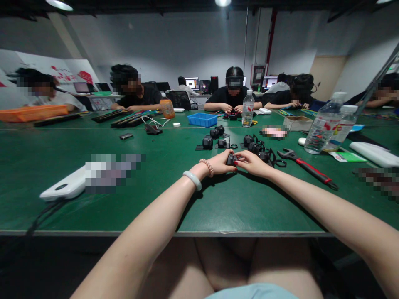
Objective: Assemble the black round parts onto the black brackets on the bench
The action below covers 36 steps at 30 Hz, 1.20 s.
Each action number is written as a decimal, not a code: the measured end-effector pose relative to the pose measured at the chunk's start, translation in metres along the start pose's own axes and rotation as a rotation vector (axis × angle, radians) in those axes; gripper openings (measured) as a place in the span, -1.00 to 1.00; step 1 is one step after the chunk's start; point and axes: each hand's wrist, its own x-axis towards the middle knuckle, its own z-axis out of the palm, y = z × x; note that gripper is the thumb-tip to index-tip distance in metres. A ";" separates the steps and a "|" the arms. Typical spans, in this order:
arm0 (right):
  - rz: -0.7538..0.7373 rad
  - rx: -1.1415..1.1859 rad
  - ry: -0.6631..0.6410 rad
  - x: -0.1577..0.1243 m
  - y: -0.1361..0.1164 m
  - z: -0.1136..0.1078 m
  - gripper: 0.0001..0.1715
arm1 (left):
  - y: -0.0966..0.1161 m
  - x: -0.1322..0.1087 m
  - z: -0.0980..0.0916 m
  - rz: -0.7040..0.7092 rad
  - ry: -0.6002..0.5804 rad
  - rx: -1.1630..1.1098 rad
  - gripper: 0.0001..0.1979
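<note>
Above the green table, my left hand (220,162) is closed around a small black plastic fitting (231,159). Thumb and fingers of my right hand (253,163) pinch the same fitting from its right side, and the fingertips hide part of it. Just beyond my hands lie several similar black fittings, among them one at the left (207,143) and one further right (248,140). A black ring (281,163) rests to the right of my right hand. Beside it is an adjustable wrench (314,172) with a red and black handle.
Water bottles (322,128) stand at the right, another bottle (247,110) further back. A blue tray (202,120) and an orange drink bottle (167,107) are across the table (149,207). A white device (67,182) with a cable lies at left. Several people sit opposite.
</note>
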 end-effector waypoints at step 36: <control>0.224 0.405 -0.082 0.003 -0.004 -0.007 -0.61 | 0.002 -0.001 -0.001 -0.014 0.001 0.025 -0.40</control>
